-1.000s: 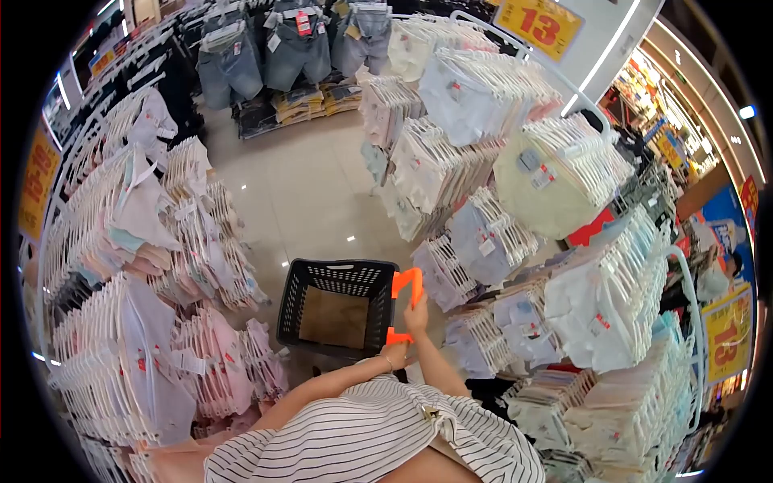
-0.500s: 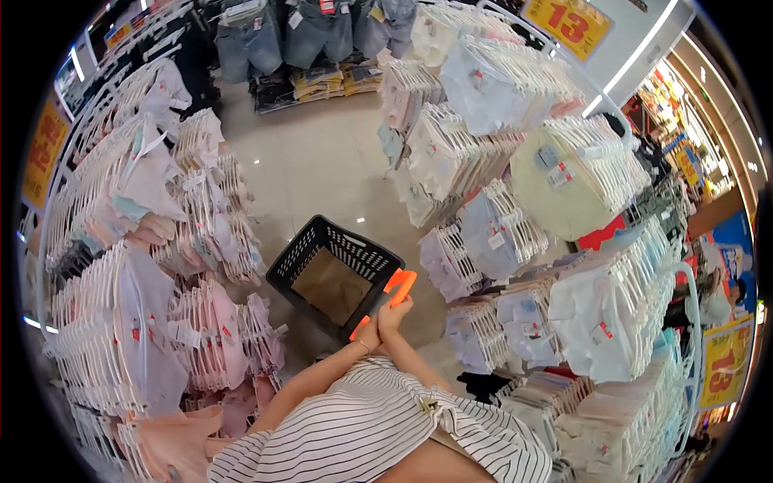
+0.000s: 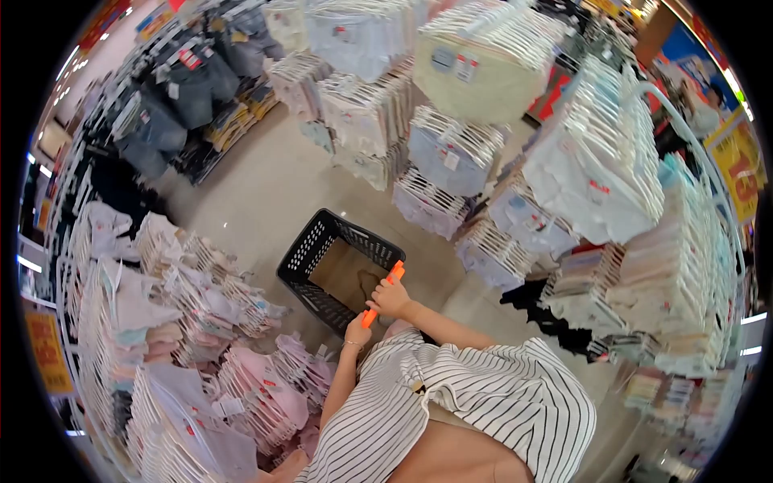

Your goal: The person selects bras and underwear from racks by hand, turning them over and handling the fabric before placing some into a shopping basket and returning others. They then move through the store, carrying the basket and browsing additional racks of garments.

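Note:
A black basket (image 3: 302, 270) with perforated sides hangs in front of the striped shirt (image 3: 483, 378). Its orange handle (image 3: 397, 271) crosses the near side. My left hand (image 3: 357, 331) is closed round the lower end of the handle, with a thin bracelet at the wrist. Higher up on the handle, my right hand (image 3: 390, 299) has its fingers wrapped round it. Through the basket's opening a brownish bottom shows.
Racks of pale garments on white hangers stand left (image 3: 137, 298) and right (image 3: 596, 177). Denim shorts (image 3: 153, 121) hang at the upper left. Tiled floor (image 3: 250, 181) runs between the racks. A yellow price sign (image 3: 737, 165) is at the right edge.
The view has turned, so the racks appear shifted and rotated. My hands, close together before, are now apart on the handle, both still gripping it.

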Available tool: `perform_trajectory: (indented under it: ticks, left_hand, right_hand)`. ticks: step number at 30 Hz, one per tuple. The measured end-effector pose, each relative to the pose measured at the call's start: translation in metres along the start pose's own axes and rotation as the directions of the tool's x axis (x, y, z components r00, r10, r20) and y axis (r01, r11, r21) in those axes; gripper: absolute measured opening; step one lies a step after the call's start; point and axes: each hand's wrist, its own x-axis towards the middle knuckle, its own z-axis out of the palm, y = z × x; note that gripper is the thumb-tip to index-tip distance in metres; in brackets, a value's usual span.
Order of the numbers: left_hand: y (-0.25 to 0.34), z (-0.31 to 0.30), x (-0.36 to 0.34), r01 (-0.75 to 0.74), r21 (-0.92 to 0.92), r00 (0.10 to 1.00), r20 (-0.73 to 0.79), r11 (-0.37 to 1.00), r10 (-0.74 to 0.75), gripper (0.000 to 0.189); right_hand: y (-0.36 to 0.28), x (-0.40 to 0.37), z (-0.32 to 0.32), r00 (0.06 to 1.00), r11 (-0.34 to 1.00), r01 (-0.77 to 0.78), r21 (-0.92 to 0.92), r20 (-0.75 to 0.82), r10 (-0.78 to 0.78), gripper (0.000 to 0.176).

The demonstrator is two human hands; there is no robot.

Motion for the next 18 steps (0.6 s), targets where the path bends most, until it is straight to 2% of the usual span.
perform_trajectory:
  ticks: [2,3,6,8,9,10,13,16,17,18]
  left_hand:
    - [-0.017,-0.004,-0.006,-0.05,0.005,0.997,0.058,0.999,0.05,0.021]
    - [-0.021,-0.012,-0.009,-0.008,0.098,0.978,0.208,0.995,-0.012,0.038]
    - [-0.028,-0.022,-0.02,-0.033,0.167,0.928,0.371,0.985,-0.032,0.039]
    - [0.007,-0.033,-0.038,-0.177,0.258,0.942,0.323,0.95,0.088,0.048]
    - [0.019,-0.032,-0.04,-0.219,0.234,0.932,0.336,0.947,0.133,0.051]
    - [0.025,-0.029,-0.042,-0.259,0.209,0.921,0.346,0.943,0.176,0.054]
    - [0.023,-0.02,-0.036,-0.247,0.355,0.944,0.299,0.901,0.141,0.053]
    - [0.025,-0.023,-0.035,-0.256,0.396,0.956,0.239,0.882,0.17,0.045]
    - [0.027,-0.025,-0.036,-0.256,0.353,0.962,0.186,0.9,0.201,0.038]
    - [0.018,-0.023,-0.03,-0.277,0.352,0.955,0.201,0.894,0.217,0.038]
  right_hand:
    - [-0.009,-0.011,0.0,0.994,1.0,-0.003,0.029,0.108,0.0,0.037]
    - [-0.014,-0.018,0.0,0.988,0.998,-0.026,0.062,0.152,0.016,0.037]
    - [-0.033,-0.043,0.006,0.956,0.977,-0.118,0.175,0.286,0.065,0.039]
    - [-0.044,-0.053,0.009,0.922,0.946,-0.197,0.256,0.377,0.09,0.04]
    - [-0.047,-0.054,0.008,0.873,0.918,-0.244,0.311,0.484,0.068,0.042]
    - [-0.051,-0.055,0.011,0.853,0.904,-0.272,0.329,0.518,0.068,0.042]
    - [-0.058,-0.054,0.017,0.8,0.855,-0.355,0.377,0.595,0.07,0.041]
    - [-0.05,-0.045,0.001,0.738,0.777,-0.433,0.457,0.674,0.014,0.04]
    - [-0.041,-0.04,0.016,0.735,0.714,-0.469,0.521,0.678,-0.012,0.038]
    - [-0.039,-0.035,0.02,0.726,0.72,-0.484,0.497,0.687,0.014,0.037]
